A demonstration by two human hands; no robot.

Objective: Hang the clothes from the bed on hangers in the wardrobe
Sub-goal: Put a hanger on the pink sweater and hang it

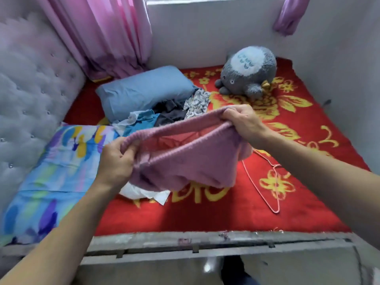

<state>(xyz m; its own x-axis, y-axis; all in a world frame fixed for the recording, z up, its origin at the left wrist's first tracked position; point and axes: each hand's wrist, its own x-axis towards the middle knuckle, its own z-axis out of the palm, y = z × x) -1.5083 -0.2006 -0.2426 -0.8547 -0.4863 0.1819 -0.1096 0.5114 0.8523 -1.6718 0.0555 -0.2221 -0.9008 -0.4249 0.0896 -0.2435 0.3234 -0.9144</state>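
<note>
Both my hands are apart, and each one squeezes an end of the stretchy opening of the pink sweater [185, 163]. My left hand [115, 163] is at the middle left of the frame. My right hand [242, 122] is higher, at the middle right. The sweater hangs in the air over the bed, in the middle of the frame.

Under it lies the big red blanket [205, 214]. If I let go with one hand to reach down, I think the sweater will flop and close up. Then I must open it all over again.

The pile of clothes [164, 114] waits just behind the sweater, above the middle of the frame. A white cloth [144, 194] lies right under my left wrist. A dropped sweater could land on it and get mixed up.

The pink hanger [259, 190] lies on the blanket at the lower right, with one end hidden under the sweater. It is thin wire. Its hook could catch in the knit and pull a thread. If I tug the opening too wide, the knit could go baggy.
</note>
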